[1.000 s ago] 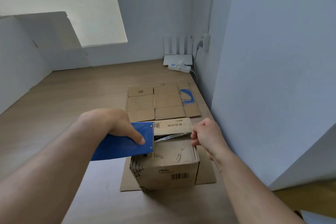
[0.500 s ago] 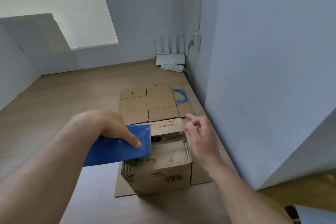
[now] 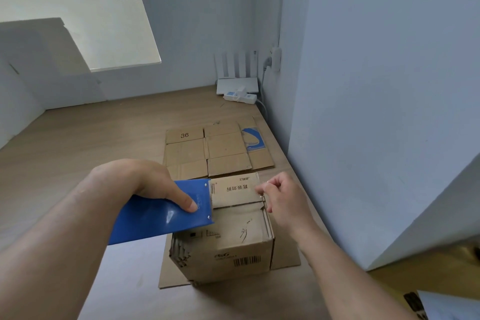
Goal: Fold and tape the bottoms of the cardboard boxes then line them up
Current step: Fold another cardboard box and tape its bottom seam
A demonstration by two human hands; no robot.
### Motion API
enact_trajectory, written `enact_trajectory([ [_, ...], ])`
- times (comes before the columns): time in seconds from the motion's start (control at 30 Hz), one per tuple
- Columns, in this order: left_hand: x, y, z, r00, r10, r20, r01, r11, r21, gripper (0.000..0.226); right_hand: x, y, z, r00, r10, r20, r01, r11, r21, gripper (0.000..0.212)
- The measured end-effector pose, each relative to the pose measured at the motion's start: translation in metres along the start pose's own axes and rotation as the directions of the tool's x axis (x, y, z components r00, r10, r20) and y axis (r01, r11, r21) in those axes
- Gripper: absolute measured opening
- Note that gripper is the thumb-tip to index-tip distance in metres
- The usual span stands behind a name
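Note:
A brown cardboard box stands on the wooden floor with its two top flaps folded almost shut, a dark seam between them. My left hand grips a blue tape dispenser at the left end of the seam. My right hand is at the right end, fingers curled and pinching what looks like the end of clear tape stretched across the flaps. Under the box lies a flat sheet of cardboard.
Flattened cardboard boxes, one marked 36, lie on the floor just beyond. A white router and power strip sit in the far corner. A wall runs close on the right. Bare wooden floor spreads to the left.
My right hand lifted off the box's right edge, then came back to the flap's right end with fingers pinched. The dispenser stayed at the left end of the seam.

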State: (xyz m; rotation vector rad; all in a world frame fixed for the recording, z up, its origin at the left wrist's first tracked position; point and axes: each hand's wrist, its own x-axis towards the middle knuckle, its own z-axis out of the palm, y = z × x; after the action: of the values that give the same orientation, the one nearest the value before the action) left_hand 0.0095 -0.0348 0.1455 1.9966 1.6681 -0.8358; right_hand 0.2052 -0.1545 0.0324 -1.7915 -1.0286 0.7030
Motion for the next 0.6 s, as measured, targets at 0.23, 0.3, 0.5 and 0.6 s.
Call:
enact_trajectory([
  [0.23,-0.005,-0.005,-0.008,0.999,-0.012,-0.033,0.013,1.000,0.027,0.056,-0.007,-0.004,-0.003,0.998,0.059,0.002,-0.059,0.998,-0.026,0.017],
  [0.3,-0.001,0.000,-0.007,1.000,-0.007,-0.022,0.008,0.999,0.045,0.057,-0.013,0.001,0.000,0.998,0.051,-0.022,-0.050,0.999,0.010,0.016],
  [0.5,0.004,-0.002,-0.005,0.999,0.023,-0.028,-0.022,0.999,0.044,0.059,-0.015,0.012,0.003,0.983,0.169,-0.068,-0.136,0.930,0.341,0.012],
  [0.6,0.003,0.001,-0.004,0.999,0.037,-0.031,-0.035,0.997,0.062,0.058,-0.014,0.012,0.005,0.969,0.238,-0.067,-0.184,0.875,0.448,0.013],
])
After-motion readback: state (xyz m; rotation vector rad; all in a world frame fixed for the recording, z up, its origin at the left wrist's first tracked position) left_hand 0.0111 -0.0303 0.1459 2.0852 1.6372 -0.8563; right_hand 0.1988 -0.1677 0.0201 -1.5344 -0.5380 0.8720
